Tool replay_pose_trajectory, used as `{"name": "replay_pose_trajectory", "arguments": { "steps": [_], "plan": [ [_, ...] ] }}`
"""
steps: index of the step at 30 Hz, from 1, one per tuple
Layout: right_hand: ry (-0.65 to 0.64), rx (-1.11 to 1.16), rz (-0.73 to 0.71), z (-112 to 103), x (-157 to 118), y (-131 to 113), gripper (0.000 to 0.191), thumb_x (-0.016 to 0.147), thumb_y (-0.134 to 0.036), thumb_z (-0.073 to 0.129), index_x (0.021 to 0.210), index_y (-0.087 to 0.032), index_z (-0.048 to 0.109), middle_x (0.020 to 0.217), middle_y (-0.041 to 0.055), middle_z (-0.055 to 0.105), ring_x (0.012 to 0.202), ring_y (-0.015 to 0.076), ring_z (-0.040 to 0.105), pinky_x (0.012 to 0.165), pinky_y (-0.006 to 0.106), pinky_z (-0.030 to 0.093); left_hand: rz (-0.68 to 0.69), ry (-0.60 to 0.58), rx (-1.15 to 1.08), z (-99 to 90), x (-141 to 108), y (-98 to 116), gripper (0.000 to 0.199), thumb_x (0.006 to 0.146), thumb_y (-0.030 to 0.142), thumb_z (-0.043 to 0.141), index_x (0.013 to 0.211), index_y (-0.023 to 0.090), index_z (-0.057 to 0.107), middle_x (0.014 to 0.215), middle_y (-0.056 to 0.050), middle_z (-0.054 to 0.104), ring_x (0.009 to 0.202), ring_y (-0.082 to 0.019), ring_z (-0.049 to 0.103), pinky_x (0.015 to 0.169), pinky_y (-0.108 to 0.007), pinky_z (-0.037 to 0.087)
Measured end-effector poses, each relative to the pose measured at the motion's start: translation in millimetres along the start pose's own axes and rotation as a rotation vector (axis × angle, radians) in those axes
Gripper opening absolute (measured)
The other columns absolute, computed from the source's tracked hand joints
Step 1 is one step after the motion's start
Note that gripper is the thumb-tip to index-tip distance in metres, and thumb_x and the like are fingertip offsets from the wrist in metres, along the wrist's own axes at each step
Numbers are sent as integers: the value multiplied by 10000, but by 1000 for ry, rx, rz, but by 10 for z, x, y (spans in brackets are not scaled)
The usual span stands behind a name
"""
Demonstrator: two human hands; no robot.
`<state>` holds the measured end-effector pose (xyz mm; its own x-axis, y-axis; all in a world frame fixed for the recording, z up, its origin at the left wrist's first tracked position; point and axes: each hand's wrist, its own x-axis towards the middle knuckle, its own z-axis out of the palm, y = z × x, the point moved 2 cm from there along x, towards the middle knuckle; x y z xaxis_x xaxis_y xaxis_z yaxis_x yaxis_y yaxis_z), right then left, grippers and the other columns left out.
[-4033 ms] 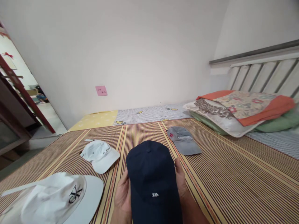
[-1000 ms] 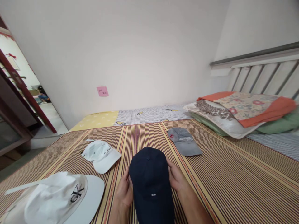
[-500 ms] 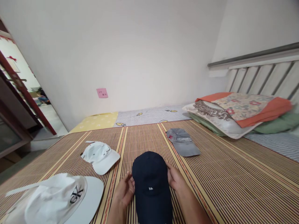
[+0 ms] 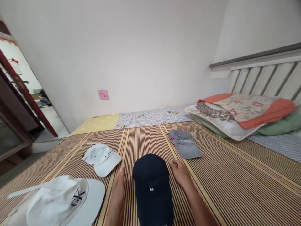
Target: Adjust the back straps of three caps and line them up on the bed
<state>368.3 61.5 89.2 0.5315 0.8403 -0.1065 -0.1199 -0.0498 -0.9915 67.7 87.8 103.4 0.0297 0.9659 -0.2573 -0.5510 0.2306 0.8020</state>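
A navy blue cap (image 4: 151,188) with a small white logo lies on the striped mat, its brim pointing towards me. My left hand (image 4: 119,180) is just left of it, edge-on, with fingers stretched forward and nothing in them. To the cap's right, my right hand (image 4: 180,171) rests low by the mat, fingers loosely bent and holding nothing. A narrow gap shows between each hand and the cap. Beyond my right hand sits a grey cap (image 4: 187,146) with a red mark. A small white cap (image 4: 103,160) lies past my left hand.
At the front left lies a larger white cap (image 4: 58,201) with black lettering. The bamboo-style mat (image 4: 235,185) covers the bed. Stacked pillows (image 4: 244,110) lie against the headboard rails at right. A white wall (image 4: 150,56) with a pink note (image 4: 103,94) stands behind.
Both hands have let go of the navy cap and moved apart, left hand to the left, right hand slightly to the right. The cap stays in place.
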Motion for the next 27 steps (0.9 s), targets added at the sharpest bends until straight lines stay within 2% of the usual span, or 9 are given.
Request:
{"name": "replay_pose_trajectory", "arguments": {
  "steps": [1, 4, 6, 8, 10, 12, 16, 21, 27],
  "plan": [
    [40, -40, -63, -44, -24, -123, 131, 748, -314, 740, 781, -194, 699, 874, 132, 781, 971, 331, 754, 874, 418, 583, 38, -18, -18, 56, -75, 91, 480, 1010, 520, 575, 1348, 190, 656, 1556, -130, 598, 1533, -235, 423, 1254, -340, 343],
    [49, -111, -234, -22, -277, -565, 305, 827, -364, 662, 1060, -180, 734, 1138, 154, 764, 1118, 321, 706, 975, 416, 542, 74, -327, -236, 350, -370, 343, 843, 971, 736, 418, 1585, 159, 438, 1648, -184, 467, 1551, -317, 385, 1295, -475, 293],
    [-69, -134, -358, 152, -609, -841, 325, 886, -389, 638, 1152, -229, 734, 1184, 96, 760, 1122, 268, 701, 987, 368, 540, 47, -441, -303, 539, -569, 447, 914, 952, 779, 377, 1623, 158, 373, 1656, -182, 454, 1555, -324, 376, 1308, -481, 259],
    [-335, -242, -603, 446, -1031, -1021, 304, 958, -313, 584, 1234, -258, 701, 1240, 74, 730, 1116, 232, 685, 966, 348, 540, 24, -491, -295, 692, -742, 490, 936, 940, 802, 353, 1613, 153, 396, 1658, -178, 451, 1571, -329, 340, 1323, -492, 196],
    [-560, -252, -762, 753, -1418, -1038, 214, 936, -168, 571, 1070, -242, 721, 1100, 57, 736, 1045, 207, 688, 941, 320, 534, 50, -470, -248, 803, -885, 487, 912, 936, 815, 325, 1576, 182, 472, 1647, -156, 478, 1585, -324, 308, 1334, -494, 124],
    [-623, -248, -896, 982, -1665, -959, 174, 850, -87, 580, 900, -218, 682, 977, 56, 719, 956, 211, 693, 882, 318, 539, 159, -398, -193, 877, -1001, 453, 869, 932, 826, 301, 1525, 242, 553, 1616, -116, 533, 1591, -309, 297, 1338, -469, 76],
    [-390, -160, -889, 1017, -1670, -863, 168, 870, -71, 519, 834, -225, 576, 870, 25, 646, 823, 182, 645, 754, 298, 499, 310, -358, -108, 983, -1150, 276, 748, 915, 809, 424, 1432, 321, 654, 1605, -50, 556, 1609, -291, 246, 1336, -427, 81],
    [-388, -184, -839, 796, -1535, -1018, 184, 943, -75, 505, 858, -219, 582, 902, 26, 616, 846, 159, 624, 761, 263, 501, 102, -462, -299, 1042, -1177, 140, 756, 896, 818, 453, 1476, 358, 605, 1695, -35, 424, 1614, -327, 219, 1310, -473, 211],
    [-586, -180, -1023, 1001, -1714, -940, 191, 915, -37, 573, 863, -212, 629, 923, 34, 710, 904, 168, 701, 832, 254, 541, 65, -422, -349, 956, -1112, 342, 792, 975, 746, 363, 1493, 192, 594, 1627, -125, 515, 1616, -273, 219, 1330, -411, 104]
  ]
}}
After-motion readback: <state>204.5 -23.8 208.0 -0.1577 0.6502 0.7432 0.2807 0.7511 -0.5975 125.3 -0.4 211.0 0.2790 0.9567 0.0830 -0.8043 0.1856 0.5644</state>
